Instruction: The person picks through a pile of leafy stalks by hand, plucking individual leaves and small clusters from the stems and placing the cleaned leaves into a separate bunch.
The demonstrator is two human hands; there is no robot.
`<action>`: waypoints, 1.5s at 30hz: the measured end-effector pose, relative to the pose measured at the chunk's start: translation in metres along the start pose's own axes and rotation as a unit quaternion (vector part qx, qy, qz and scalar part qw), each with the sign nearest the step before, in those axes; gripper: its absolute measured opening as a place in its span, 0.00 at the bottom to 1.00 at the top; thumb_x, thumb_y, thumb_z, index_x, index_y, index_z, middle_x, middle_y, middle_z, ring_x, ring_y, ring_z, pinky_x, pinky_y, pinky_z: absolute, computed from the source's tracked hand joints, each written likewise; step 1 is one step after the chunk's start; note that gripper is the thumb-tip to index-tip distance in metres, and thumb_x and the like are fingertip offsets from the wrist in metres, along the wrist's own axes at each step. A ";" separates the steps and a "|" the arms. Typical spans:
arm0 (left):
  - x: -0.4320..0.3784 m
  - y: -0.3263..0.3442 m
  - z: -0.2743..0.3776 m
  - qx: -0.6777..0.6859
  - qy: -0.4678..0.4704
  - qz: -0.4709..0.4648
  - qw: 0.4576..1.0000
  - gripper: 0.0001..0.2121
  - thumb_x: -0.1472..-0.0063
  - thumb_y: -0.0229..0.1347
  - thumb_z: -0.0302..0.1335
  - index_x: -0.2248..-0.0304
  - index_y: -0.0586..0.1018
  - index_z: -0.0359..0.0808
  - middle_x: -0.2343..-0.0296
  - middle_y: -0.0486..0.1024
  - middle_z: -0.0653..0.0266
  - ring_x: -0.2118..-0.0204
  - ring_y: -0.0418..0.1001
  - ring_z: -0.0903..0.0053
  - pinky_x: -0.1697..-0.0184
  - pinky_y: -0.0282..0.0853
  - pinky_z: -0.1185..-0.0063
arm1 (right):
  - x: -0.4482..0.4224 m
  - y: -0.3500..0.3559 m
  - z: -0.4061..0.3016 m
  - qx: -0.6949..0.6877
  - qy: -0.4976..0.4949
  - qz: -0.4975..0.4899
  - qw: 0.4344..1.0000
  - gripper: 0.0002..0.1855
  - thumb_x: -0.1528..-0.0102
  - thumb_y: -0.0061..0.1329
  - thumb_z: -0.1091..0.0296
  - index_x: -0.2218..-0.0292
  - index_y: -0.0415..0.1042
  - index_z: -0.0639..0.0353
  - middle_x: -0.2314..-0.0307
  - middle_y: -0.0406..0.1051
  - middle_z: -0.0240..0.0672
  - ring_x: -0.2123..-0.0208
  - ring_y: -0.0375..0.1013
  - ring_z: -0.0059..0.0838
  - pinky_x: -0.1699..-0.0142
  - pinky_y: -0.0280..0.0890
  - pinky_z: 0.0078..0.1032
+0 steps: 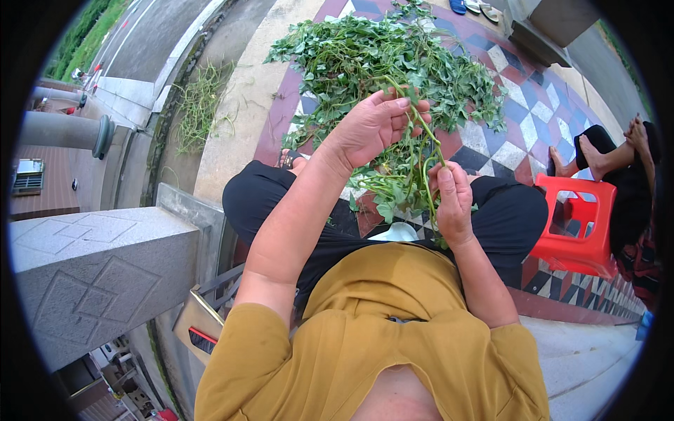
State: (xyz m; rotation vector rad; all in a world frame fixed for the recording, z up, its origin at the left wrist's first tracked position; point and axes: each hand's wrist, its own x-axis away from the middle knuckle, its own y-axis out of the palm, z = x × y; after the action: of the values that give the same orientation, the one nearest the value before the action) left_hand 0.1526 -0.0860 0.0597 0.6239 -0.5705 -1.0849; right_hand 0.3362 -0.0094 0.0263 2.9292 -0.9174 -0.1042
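Observation:
A long green leafy vine stem [433, 138] runs slantwise between my hands in front of my lap. My left hand [376, 125] has its upper part between thumb and fingers, palm turned partly up. Lower and to the right, my right hand [454, 200] pinches the stem with the thumb on top. Thinner side stalks hang below the right hand toward my waist. Beyond my hands a large heap of leafy vines [347, 55] spreads over the tiles. Between my knees lies a smaller bunch of stalks and leaves [389, 189].
A red plastic stool [576, 226] stands right of my knee, with another person's bare foot [595, 158] beside it. Stripped stems [200, 105] lie left on the concrete. A stone pillar [105, 279] is close on my left. Slippers [474, 6] sit at the far edge.

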 end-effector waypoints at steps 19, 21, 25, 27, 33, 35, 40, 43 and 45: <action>0.017 0.002 -0.002 -0.332 -0.046 -0.004 0.942 0.15 0.44 0.48 0.27 0.56 0.64 0.34 0.69 0.68 0.66 0.70 0.68 0.80 0.66 0.64 0.81 | 0.006 0.002 0.006 -0.008 -0.002 -0.023 1.000 0.11 0.42 0.34 0.61 0.69 0.64 0.58 0.82 0.57 0.22 0.81 0.53 0.10 0.76 0.48 0.09; 0.017 0.002 -0.001 -0.428 -0.001 0.002 0.904 0.15 0.43 0.48 0.29 0.57 0.66 0.34 0.70 0.68 0.67 0.71 0.67 0.81 0.67 0.63 0.82 | 0.006 0.002 0.006 -0.010 0.001 -0.025 1.000 0.11 0.42 0.35 0.61 0.70 0.64 0.58 0.82 0.57 0.22 0.81 0.53 0.10 0.76 0.48 0.09; 0.025 -0.009 0.012 -0.682 0.021 -0.003 0.731 0.15 0.44 0.48 0.38 0.63 0.70 0.36 0.72 0.71 0.59 0.69 0.70 0.71 0.67 0.65 0.78 | 0.004 0.002 0.002 -0.010 0.000 -0.009 1.000 0.12 0.42 0.35 0.61 0.70 0.65 0.58 0.83 0.56 0.21 0.81 0.52 0.09 0.77 0.47 0.09; 0.025 -0.020 0.013 -0.767 0.048 0.004 0.640 0.15 0.45 0.49 0.41 0.63 0.70 0.38 0.74 0.70 0.60 0.70 0.70 0.68 0.68 0.64 0.76 | 0.003 0.003 0.001 -0.025 -0.003 -0.003 1.000 0.12 0.42 0.35 0.61 0.71 0.65 0.58 0.83 0.56 0.20 0.82 0.52 0.09 0.77 0.46 0.08; 0.027 -0.030 0.011 -0.778 0.088 -0.014 0.622 0.23 0.46 0.44 0.51 0.66 0.71 0.37 0.75 0.72 0.56 0.73 0.72 0.61 0.71 0.66 0.70 | 0.006 0.007 0.005 -0.034 0.029 -0.023 0.999 0.12 0.42 0.36 0.60 0.70 0.65 0.58 0.83 0.56 0.20 0.82 0.51 0.08 0.78 0.45 0.07; 0.028 -0.027 0.006 -0.689 0.095 -0.022 0.718 0.22 0.45 0.46 0.49 0.66 0.71 0.36 0.76 0.71 0.60 0.74 0.70 0.68 0.70 0.65 0.75 | 0.007 0.006 0.004 -0.036 0.043 -0.027 0.998 0.12 0.42 0.36 0.62 0.71 0.65 0.60 0.81 0.57 0.21 0.80 0.52 0.09 0.75 0.48 0.09; 0.030 -0.020 0.005 -0.367 -0.103 -0.005 0.925 0.17 0.44 0.50 0.42 0.67 0.71 0.34 0.80 0.66 0.71 0.76 0.64 0.86 0.73 0.60 0.86 | 0.009 0.006 0.002 0.015 0.046 -0.038 0.998 0.12 0.43 0.36 0.63 0.71 0.66 0.62 0.79 0.59 0.23 0.76 0.55 0.11 0.71 0.52 0.11; 0.030 -0.022 0.003 -0.510 0.014 -0.019 0.860 0.17 0.42 0.47 0.41 0.69 0.70 0.32 0.81 0.67 0.69 0.77 0.66 0.79 0.73 0.63 0.78 | 0.009 0.005 0.002 0.019 0.025 -0.029 0.999 0.12 0.43 0.36 0.64 0.71 0.66 0.62 0.79 0.61 0.23 0.76 0.56 0.13 0.70 0.53 0.12; 0.027 -0.041 0.003 -0.644 0.043 -0.024 0.764 0.16 0.42 0.45 0.43 0.70 0.70 0.36 0.82 0.68 0.63 0.79 0.68 0.71 0.74 0.64 0.74 | 0.009 0.005 0.001 0.016 0.034 -0.042 0.998 0.11 0.43 0.37 0.65 0.71 0.65 0.63 0.79 0.61 0.24 0.76 0.57 0.14 0.69 0.54 0.13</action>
State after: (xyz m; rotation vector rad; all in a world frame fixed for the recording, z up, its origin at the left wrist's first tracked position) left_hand 0.1350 -0.1252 0.0362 -0.5402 0.3502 -1.2078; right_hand 0.3408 -0.0184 0.0258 2.9809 -0.7948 0.0056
